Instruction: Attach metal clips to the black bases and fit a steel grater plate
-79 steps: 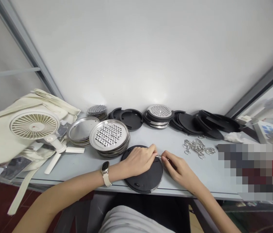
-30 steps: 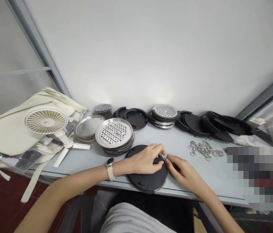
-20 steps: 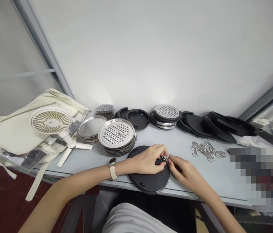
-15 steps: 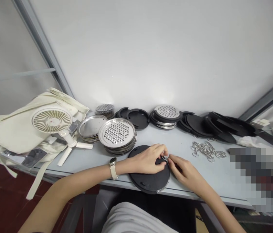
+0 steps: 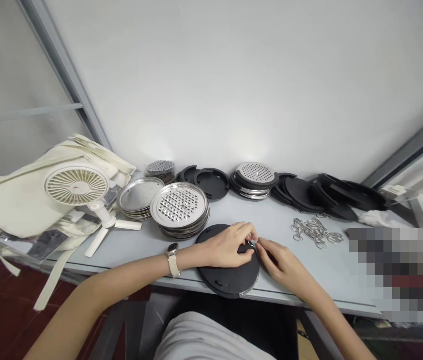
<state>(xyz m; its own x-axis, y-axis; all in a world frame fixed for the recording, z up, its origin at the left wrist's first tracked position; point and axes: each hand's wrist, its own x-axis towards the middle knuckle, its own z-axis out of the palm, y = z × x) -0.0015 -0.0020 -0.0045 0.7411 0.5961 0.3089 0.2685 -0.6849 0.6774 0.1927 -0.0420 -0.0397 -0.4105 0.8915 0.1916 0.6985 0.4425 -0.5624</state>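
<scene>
Bent silver wire [image 5: 251, 244], pinched by the right hand [image 5: 282, 262], points left toward the left hand [image 5: 230, 246] — fingers curled, grip unclear.

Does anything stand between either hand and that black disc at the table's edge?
Nothing visible does. The left hand lies over the black disc; the right hand is at its right rim, by a small metal piece. The grater stack sits beyond, to the left.
</scene>
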